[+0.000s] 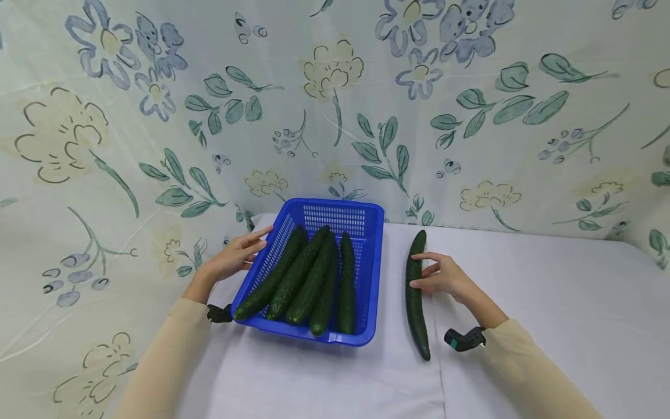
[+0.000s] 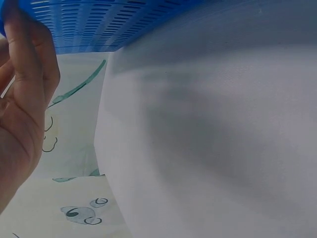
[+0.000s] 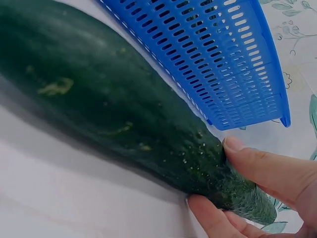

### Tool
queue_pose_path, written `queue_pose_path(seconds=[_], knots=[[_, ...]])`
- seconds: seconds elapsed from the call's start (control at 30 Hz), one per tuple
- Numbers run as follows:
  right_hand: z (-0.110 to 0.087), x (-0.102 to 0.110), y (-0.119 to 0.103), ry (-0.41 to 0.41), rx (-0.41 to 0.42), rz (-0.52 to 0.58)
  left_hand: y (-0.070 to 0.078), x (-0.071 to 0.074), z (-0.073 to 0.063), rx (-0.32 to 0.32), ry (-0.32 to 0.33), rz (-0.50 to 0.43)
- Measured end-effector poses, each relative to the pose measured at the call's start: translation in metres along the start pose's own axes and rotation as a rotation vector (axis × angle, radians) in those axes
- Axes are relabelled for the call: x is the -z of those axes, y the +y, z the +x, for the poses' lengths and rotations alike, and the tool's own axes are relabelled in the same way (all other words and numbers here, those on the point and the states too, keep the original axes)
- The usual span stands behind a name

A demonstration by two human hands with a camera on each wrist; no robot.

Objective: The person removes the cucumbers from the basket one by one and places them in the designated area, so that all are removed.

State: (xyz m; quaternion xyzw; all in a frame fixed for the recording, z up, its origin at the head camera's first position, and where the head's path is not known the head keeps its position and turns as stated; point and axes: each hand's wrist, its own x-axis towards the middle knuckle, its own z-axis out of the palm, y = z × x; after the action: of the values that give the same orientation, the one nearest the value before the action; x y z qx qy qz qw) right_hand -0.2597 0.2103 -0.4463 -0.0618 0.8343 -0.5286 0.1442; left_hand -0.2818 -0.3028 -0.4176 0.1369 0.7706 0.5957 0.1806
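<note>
A blue plastic basket [image 1: 378, 279] stands on the white cloth, with several dark green cucumbers [image 1: 298, 276] lying lengthwise inside it. At the basket's left side is my left hand [image 1: 234, 256], its fingers extended and touching the rim; the left wrist view shows that hand [image 2: 25, 94] beneath the basket's slotted wall [image 2: 94, 25]. Right of the basket, a single long cucumber [image 1: 414, 314] lies on the cloth. My right hand [image 1: 445, 278] pinches it between thumb and fingers. In the right wrist view, thumb and fingers sit on both sides of this cucumber [image 3: 109, 99] near its narrower end.
White cloth [image 1: 555, 291] covers the table and extends to the right of my right hand. A curtain with printed flowers and leaves [image 1: 335, 128] hangs behind the table and along its left side. Dark wrist devices [image 1: 463, 339] sit at both sleeves.
</note>
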Motion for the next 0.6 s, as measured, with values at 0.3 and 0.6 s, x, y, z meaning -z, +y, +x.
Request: queue_pose_path(seconds=[0.3,0.6], knots=[[-0.005,0.006,0.007,-0.007,0.022,0.057,-0.001,0.000,0.000,0.001,-0.006,-0.010],[-0.007,0.016,0.015,-0.010,0.026,0.068,0.000,0.000,0.001,0.004,-0.011,-0.008]])
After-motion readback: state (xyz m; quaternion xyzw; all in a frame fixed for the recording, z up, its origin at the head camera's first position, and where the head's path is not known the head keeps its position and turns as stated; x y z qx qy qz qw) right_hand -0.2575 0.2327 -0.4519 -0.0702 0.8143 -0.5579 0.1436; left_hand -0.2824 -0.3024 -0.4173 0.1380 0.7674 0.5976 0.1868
